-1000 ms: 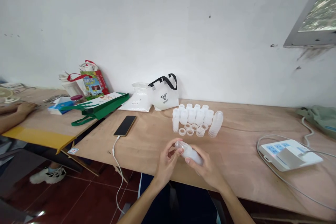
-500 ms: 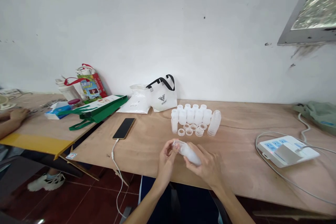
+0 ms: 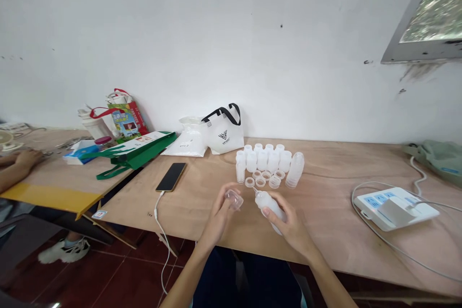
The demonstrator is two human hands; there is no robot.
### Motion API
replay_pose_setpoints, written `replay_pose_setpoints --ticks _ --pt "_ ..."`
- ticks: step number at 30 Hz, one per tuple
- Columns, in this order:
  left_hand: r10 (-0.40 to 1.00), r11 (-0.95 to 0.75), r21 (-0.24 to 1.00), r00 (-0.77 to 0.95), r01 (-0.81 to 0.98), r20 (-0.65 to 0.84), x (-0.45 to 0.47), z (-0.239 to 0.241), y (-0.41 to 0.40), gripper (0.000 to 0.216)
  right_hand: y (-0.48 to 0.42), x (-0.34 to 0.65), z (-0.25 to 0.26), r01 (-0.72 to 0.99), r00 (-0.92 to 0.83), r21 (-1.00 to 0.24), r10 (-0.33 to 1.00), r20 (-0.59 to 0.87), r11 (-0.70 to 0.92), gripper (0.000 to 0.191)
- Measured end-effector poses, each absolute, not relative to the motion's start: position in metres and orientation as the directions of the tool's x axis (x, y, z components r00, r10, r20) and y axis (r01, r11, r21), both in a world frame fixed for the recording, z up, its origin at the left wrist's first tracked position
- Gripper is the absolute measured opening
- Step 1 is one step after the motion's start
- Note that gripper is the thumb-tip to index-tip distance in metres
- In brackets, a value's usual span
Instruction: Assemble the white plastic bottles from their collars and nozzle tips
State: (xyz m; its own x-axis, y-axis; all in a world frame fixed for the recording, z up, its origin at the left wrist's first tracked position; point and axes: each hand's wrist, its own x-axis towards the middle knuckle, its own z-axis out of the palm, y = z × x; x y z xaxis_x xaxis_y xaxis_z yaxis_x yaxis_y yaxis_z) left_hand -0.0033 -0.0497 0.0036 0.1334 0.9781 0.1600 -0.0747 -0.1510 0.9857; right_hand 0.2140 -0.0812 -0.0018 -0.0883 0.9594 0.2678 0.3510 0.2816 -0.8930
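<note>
While pinching clear cap in left hand at lower centre, wrapping right hand round bottle: likely feeling light, soft-walled, slippery; gripping mid-body, gently.

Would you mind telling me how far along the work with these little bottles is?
Done: the clear cap is off, in the left hand. In hand: the right hand holds the nozzle bottle. Left: the row of bottles, loose rings and stacked caps stand untouched on the table.

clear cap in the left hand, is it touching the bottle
Apart. The head view shows a plain gap between the cap in the left hand and the bottle in the right hand.
</note>
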Motion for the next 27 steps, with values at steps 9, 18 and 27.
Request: replay_pose_setpoints --ticks 9,18,27 --pt "0.898 -0.115 0.992 0.433 0.058 0.079 0.008 0.012 -0.067 0.040 -0.082 0.218 -0.002 0.281 -0.335 -0.918 0.925 0.179 0.279 0.040" --pt "0.913 -0.291 0.926 0.358 0.240 0.194 0.004 0.010 -0.063 0.027 -0.083 0.220 0.000 0.529 -0.287 -0.766 0.927 0.243 0.365 0.032" --pt "0.948 -0.180 0.974 0.288 0.140 0.134 0.011 -0.010 -0.050 0.032 -0.086 0.215 -0.002 0.594 -0.258 -0.700 0.918 0.301 0.396 0.029"
